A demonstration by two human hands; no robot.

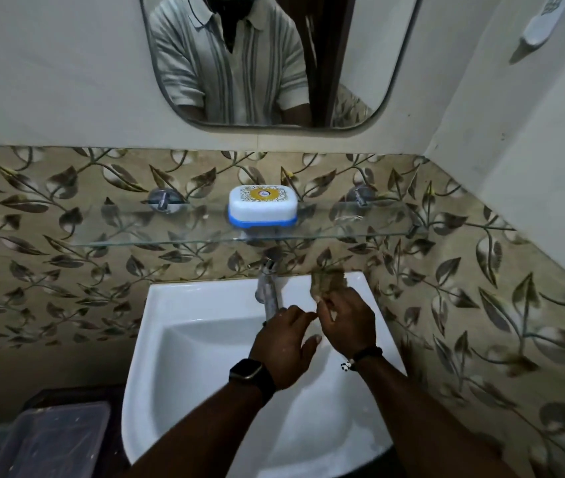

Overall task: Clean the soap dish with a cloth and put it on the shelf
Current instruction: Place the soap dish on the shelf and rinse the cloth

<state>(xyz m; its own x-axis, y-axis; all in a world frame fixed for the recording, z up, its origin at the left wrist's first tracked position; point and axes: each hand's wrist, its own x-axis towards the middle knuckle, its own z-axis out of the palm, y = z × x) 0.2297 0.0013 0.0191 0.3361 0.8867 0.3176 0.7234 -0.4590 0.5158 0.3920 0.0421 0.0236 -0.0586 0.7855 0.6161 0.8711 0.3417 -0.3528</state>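
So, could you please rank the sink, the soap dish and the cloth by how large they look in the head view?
1. sink
2. soap dish
3. cloth, though the right hand hides part of it, so this rank is unsure.

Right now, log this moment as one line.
soap dish: on shelf, lid on | cloth: in right grip over sink | left grip: open, by tap

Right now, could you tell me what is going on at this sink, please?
A person stands at the sink, their right hand pinching a brownish cloth above its back rim. The left hand hovers beside it, near the tap, holding nothing. The soap dish sits closed on the glass shelf above, touched by neither hand.
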